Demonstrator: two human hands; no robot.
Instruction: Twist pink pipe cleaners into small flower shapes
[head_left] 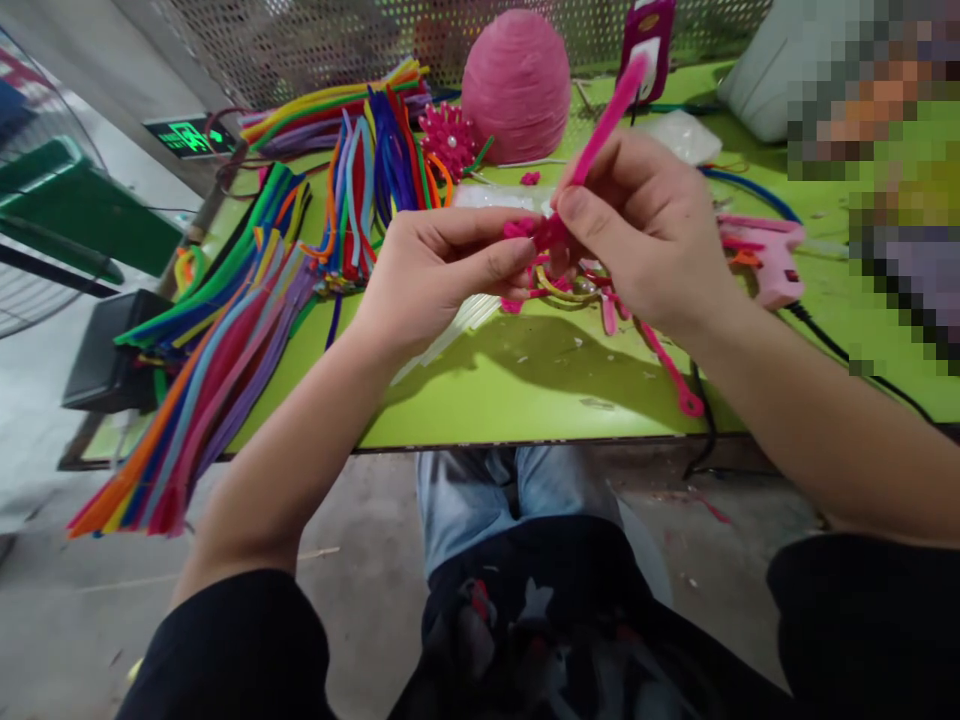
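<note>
Both hands are raised over the green table [480, 405], close together near its middle. My left hand [442, 275] pinches a small looped end of a pink pipe cleaner between thumb and forefinger. My right hand [649, 225] is closed on the same pink pipe cleaner [611, 120], whose fuzzy length sticks up past the thumb. The fingertips almost meet, and the part between them is partly hidden. Below the hands lie more pink pieces, one a long strip with a looped end [688, 402], and some clear glue sticks [476, 315].
Bundles of coloured pipe cleaners [232, 360] lie at the left, some overhanging the edge. Behind stand a pink ribbed dome [517, 90] and a pink beaded flower [450, 142]. A pink glue gun [776, 265] with a black cable lies right.
</note>
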